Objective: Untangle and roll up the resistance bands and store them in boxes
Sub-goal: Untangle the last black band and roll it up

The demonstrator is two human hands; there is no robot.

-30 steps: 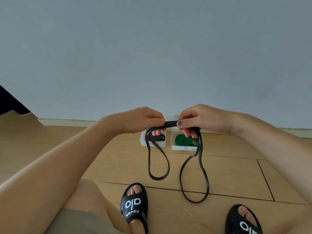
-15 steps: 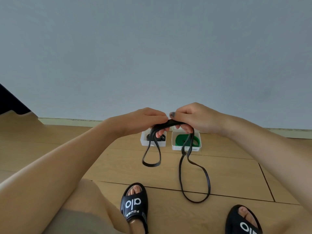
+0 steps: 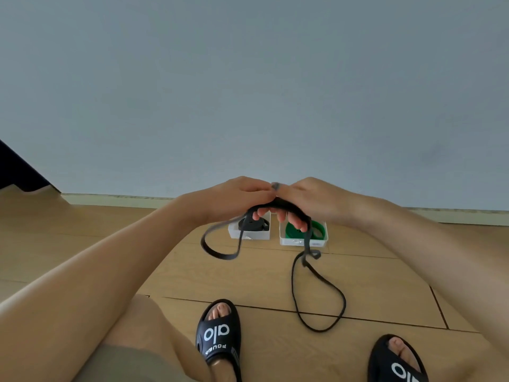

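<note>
A long black resistance band (image 3: 319, 277) hangs from both my hands above the wooden floor. My left hand (image 3: 237, 198) and my right hand (image 3: 311, 199) meet side by side and grip the band's gathered top. A short loop swings out to the left under my left hand. A longer loop with a twist drops from my right hand to the floor. Behind the hands stand two small white boxes: the left box (image 3: 249, 235) holds a rolled black band, the right box (image 3: 303, 241) a rolled green band (image 3: 316, 230).
My feet in black slides (image 3: 219, 334) (image 3: 396, 362) rest on the floor near the long loop. A grey wall with a pale skirting board (image 3: 115, 199) runs behind the boxes. A dark object (image 3: 16, 172) sits at the far left.
My hands have come together and risen slightly. The left loop has shortened and swung out leftward. The right loop has gained a twist below my right hand.
</note>
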